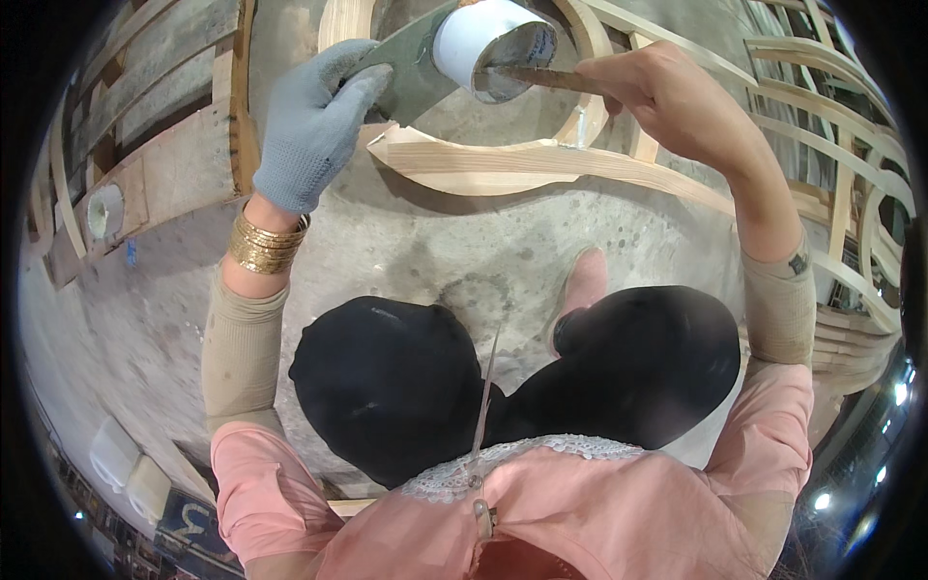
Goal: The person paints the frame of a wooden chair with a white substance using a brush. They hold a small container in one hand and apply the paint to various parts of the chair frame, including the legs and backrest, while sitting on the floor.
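Observation:
My left hand (324, 121), in a grey knit glove, grips the edge of a flat grey-green board (414, 70), thumb on top. Against the board's far end leans a white cylindrical tub (471, 41), its open mouth tilted toward me and its inside smeared. What holds the tub up is hidden. Bare and closed, my right hand (659, 97) pinches a thin, flat brown stick (551, 79) whose tip reaches into the tub's mouth. Below both hands lies a curved pale wooden frame (474, 166), with a white smear at one joint.
Slatted wooden pallets (179, 164) stand at the left, with a white roll (104, 211) by them. More curved wooden frames (836, 116) are stacked along the right. My knees (387, 377) are bent above the stained concrete floor (406, 256).

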`<state>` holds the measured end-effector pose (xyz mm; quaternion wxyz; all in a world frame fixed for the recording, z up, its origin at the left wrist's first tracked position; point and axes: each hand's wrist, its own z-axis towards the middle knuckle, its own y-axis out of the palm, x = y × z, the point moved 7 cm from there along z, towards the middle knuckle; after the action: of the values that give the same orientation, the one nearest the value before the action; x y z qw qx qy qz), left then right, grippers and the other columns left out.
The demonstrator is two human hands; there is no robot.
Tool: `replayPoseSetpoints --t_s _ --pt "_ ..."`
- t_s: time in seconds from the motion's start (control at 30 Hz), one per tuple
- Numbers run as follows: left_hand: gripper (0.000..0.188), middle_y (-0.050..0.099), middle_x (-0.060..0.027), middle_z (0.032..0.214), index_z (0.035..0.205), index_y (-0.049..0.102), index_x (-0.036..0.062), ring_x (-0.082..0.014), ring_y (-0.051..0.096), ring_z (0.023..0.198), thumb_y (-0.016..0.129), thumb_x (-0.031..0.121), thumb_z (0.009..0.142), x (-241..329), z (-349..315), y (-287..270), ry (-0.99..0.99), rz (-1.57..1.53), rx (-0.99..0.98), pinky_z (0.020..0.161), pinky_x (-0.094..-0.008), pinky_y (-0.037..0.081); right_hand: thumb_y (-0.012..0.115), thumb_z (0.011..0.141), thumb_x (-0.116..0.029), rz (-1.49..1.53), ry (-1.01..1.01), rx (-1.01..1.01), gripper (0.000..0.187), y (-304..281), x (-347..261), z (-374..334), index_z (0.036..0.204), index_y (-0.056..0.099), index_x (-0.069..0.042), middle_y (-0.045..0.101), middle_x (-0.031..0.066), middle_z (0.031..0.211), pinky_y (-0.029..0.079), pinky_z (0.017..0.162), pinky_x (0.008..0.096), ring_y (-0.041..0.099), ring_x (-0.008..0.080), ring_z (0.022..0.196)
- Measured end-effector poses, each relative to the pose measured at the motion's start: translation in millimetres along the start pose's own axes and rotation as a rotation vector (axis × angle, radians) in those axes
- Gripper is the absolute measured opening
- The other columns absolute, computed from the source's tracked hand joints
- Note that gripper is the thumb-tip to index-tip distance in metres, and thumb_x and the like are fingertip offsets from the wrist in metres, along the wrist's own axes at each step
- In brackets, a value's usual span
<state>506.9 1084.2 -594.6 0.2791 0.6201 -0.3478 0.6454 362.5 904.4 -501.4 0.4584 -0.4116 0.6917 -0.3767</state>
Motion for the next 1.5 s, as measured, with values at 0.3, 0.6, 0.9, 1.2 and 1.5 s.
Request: replayPoseSetpoints --t_s 0.3,0.6,0.9,1.2,1.5 --pt "0.029 0.063 -0.0112 0.098 0.112 0.055 -0.0061 -0.0149 0.062 0.085 0.056 0.009 0.088 -0.3 -9.0 -2.1 -0.035 -0.094 -0.065 0.074 -0.0287 0.054 0.049 0.084 0.000 0.415 0.178 -0.065 0.030 17.3 7.2 -26.4 0.112 0.061 0.000 0.063 0.0067 0.072 0.044 0.052 0.0228 0.051 0.0094 0.056" --pt "0.031 0.063 -0.0108 0.097 0.112 0.055 -0.0052 -0.0146 0.063 0.082 0.056 0.016 0.089 12.9 -5.3 -2.2 -0.045 -0.117 -0.036 0.071 -0.0275 0.055 0.052 0.091 -0.011 0.925 0.121 0.091 0.027 32.5 32.8 -50.6 0.115 0.060 -0.002 0.066 0.0028 0.082 0.044 0.055 0.0206 0.052 0.0057 0.063" --pt "0.032 0.061 -0.0087 0.095 0.110 0.056 -0.0054 -0.0140 0.063 0.080 0.056 0.016 0.087 -19.6 -21.7 9.2 -0.309 -0.198 0.051 0.068 -0.0263 0.056 0.057 0.088 -0.010 0.528 0.356 0.292 0.027 49.3 127.7 -103.9 0.114 0.063 -0.010 0.059 -0.0002 0.073 0.043 0.063 0.0220 0.049 0.0069 0.067" --pt "0.036 0.061 -0.0108 0.096 0.117 0.049 -0.0056 -0.0156 0.065 0.076 0.054 0.017 0.090 -36.2 -58.3 -23.6 -0.424 -0.226 0.211 0.065 -0.0245 0.055 0.054 0.083 -0.012 -0.141 0.460 0.013 0.028 94.5 164.5 -89.1 0.108 0.066 -0.018 0.062 0.0118 0.084 0.048 0.070 0.0397 0.061 0.0295 0.079" --pt "0.031 0.063 -0.0118 0.095 0.116 0.049 -0.0044 -0.0166 0.065 0.075 0.052 0.014 0.091 -54.4 -68.6 -32.4 -0.453 -0.238 0.272 0.064 -0.0259 0.055 0.050 0.083 -0.010 -0.406 0.368 -0.075 0.030 110.0 165.0 -73.8 0.107 0.066 -0.019 0.059 0.0088 0.083 0.048 0.069 0.0385 0.060 0.0259 0.082"
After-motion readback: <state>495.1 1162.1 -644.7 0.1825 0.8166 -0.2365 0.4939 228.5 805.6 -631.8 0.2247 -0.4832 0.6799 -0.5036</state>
